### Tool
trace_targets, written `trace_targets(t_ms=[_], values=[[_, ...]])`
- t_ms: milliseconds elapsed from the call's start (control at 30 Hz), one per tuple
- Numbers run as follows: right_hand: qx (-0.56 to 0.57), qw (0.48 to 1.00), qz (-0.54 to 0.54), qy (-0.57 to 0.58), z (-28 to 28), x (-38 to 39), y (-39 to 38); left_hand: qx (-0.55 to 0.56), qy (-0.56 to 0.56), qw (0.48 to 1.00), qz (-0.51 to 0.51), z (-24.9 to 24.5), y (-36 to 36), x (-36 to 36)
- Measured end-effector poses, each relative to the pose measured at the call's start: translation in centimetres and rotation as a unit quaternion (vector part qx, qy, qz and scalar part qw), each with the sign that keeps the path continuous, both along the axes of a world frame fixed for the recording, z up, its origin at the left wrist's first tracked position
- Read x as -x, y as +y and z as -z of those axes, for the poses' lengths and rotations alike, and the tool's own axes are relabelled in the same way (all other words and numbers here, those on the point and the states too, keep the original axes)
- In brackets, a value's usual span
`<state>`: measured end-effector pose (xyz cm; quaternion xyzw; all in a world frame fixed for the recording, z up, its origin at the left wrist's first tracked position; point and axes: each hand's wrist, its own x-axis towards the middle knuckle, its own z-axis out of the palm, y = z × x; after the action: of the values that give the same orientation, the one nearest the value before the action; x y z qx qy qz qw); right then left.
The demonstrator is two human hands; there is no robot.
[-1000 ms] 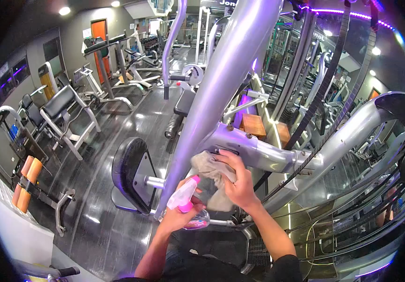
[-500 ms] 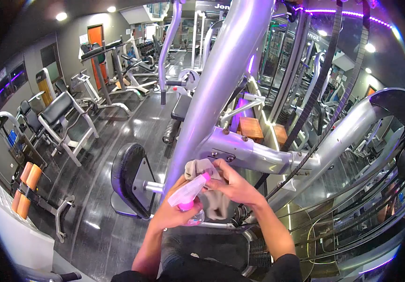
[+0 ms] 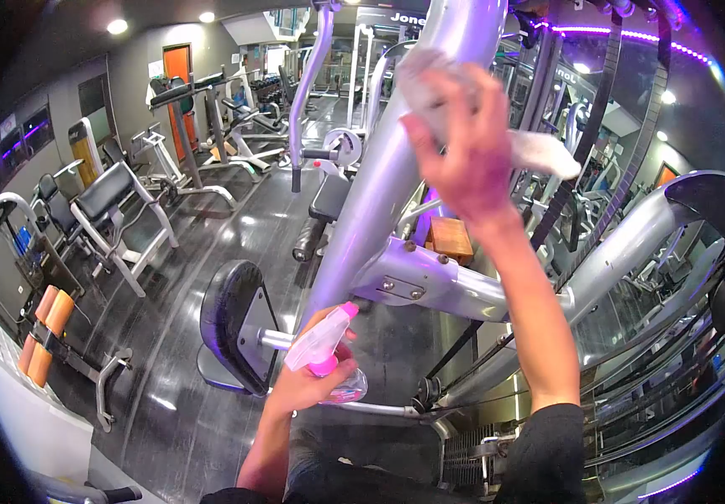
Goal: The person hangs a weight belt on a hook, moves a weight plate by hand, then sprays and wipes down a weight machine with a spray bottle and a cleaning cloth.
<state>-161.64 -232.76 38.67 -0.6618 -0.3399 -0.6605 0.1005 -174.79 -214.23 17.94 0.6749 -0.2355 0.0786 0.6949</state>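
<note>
My left hand is wrapped around a clear spray bottle with a pink collar and pink nozzle tip. The bottle sits low in the middle, its nozzle tilted up and to the right. Higher up, my right hand presses a greyish cloth against the thick silver frame tube of a gym machine. Part of the cloth is bunched beneath the fingers, and one end hangs out to the right. Motion blurs this hand slightly.
A black padded seat juts out left of the tube. A silver crossbeam runs right, near black straps and cables. Benches and machines line the left side, and an orange roller pad stands at lower left.
My right hand has moved up and right with the cloth, from beside the bottle to the upper tube. My left hand still holds the spray bottle in nearly the same place.
</note>
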Motion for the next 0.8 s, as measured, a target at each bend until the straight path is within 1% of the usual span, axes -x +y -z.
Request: trace_targets(t_ms=[33,100,133,167,267,333,400,433,467,500,567,633,667,733,800], values=[[0.044,0.998,0.034,-0.027,1.2,-0.6,0.4,0.013,0.007,1.000,-0.013,0.3,0.0,0.1],[0.233,0.972,0.017,0.009,5.4,-1.1,1.0,0.026,0.011,0.999,-0.027,0.5,0.2,-0.2],[0.281,0.959,0.032,-0.003,8.1,-0.3,1.3,0.025,0.024,0.999,-0.032,0.6,0.5,-0.2],[0.328,0.943,0.049,-0.017,9.7,0.4,1.4,0.024,0.035,0.998,-0.037,0.6,0.6,-0.2],[0.333,0.940,0.041,-0.057,6.6,0.6,0.3,0.048,0.013,0.998,-0.041,0.2,0.5,-0.5],[0.222,0.966,0.037,-0.132,2.2,-1.3,-0.1,0.053,0.000,0.998,-0.042,0.1,0.6,-0.5],[0.117,0.971,0.151,-0.145,-2.8,-0.7,-1.3,0.040,-0.017,0.998,-0.046,0.3,0.3,-0.8],[0.082,0.975,0.150,-0.142,-4.4,-0.5,-1.6,0.041,-0.014,0.998,-0.043,0.5,0.0,-0.9],[0.079,0.973,0.161,-0.142,-3.0,-0.8,-1.2,0.080,-0.014,0.995,-0.054,0.6,-0.4,-1.1],[0.073,0.973,0.168,-0.141,-0.4,-1.3,-0.1,0.116,-0.014,0.991,-0.070,0.7,-0.5,-0.9],[0.183,0.979,0.071,-0.058,4.9,-1.0,0.7,0.126,-0.009,0.989,-0.080,0.7,-0.7,-0.8],[0.266,0.961,0.074,-0.025,9.8,0.4,1.3,0.104,-0.009,0.990,-0.098,0.9,-0.7,-0.6],[0.265,0.961,0.073,-0.026,9.1,0.8,1.2,0.104,-0.010,0.990,-0.099,1.0,-0.6,-0.5],[0.304,0.949,0.078,-0.016,6.5,1.8,0.0,0.090,0.031,0.990,-0.100,1.1,-0.5,-0.3],[0.254,0.962,0.095,-0.018,3.4,0.9,-1.2,0.075,0.016,0.991,-0.112,1.2,-0.5,-0.3]])
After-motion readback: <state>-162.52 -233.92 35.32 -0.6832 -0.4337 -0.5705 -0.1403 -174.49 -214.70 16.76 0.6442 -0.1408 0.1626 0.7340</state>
